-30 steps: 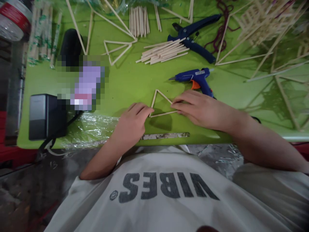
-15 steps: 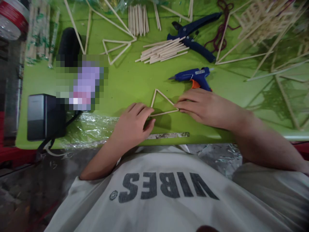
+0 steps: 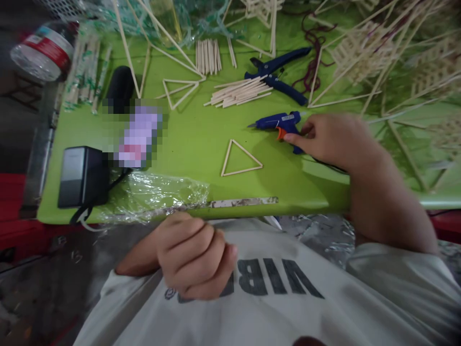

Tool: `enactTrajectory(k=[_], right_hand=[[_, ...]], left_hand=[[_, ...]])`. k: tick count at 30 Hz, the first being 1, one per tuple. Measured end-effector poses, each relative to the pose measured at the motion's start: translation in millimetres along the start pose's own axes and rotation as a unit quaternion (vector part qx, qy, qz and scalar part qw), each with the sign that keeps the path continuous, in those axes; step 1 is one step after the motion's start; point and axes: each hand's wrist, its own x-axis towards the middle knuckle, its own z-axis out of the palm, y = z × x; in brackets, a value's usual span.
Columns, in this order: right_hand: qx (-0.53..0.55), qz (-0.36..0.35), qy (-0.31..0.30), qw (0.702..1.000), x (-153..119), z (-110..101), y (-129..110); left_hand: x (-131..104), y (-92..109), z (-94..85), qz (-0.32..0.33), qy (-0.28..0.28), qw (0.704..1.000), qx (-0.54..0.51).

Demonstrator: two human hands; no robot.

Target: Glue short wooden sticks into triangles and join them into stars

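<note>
A green tabletop (image 3: 190,158) spans the view. The shirt (image 3: 281,307) reads "VIB" upside down, other letters covered by the left hand (image 3: 196,259), a fist, fingers curled together. The right hand (image 3: 329,139) has its thumb over a handle; I cannot tell whether that grip is clamped. The bottle (image 3: 30,65) has a red-and-white label, illegible. That handle is the glue gun's (image 3: 277,121); its label is unreadable. The triangle (image 3: 242,171), 3 sticks, lies flat left of the grip, touching neither hand.
</note>
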Motion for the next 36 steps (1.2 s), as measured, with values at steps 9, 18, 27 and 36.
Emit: enactTrajectory(k=[9,18,27,36], right_hand=[[0.376,-0.002,-0.057,0.925,16.0,-5.3,3.0],[0.716,-0.034,-0.089,0.692,-15.8,-22.3,-18.2],[0.703,-0.049,-0.017,0.709,13.2,13.0,-36.9],[0.609,-0.057,-0.086,0.786,6.9,24.9,-25.3]], left_hand=[[-19.2,10.7,-55.3,0.112,0.022,0.993,0.036],[15.9,-13.8,-46.7,0.109,-0.001,0.962,0.251],[73.2,-51.7,-40.0,-0.093,-0.242,0.948,0.184],[79.0,-85.7,-1.1,-0.168,-0.229,0.955,0.087]])
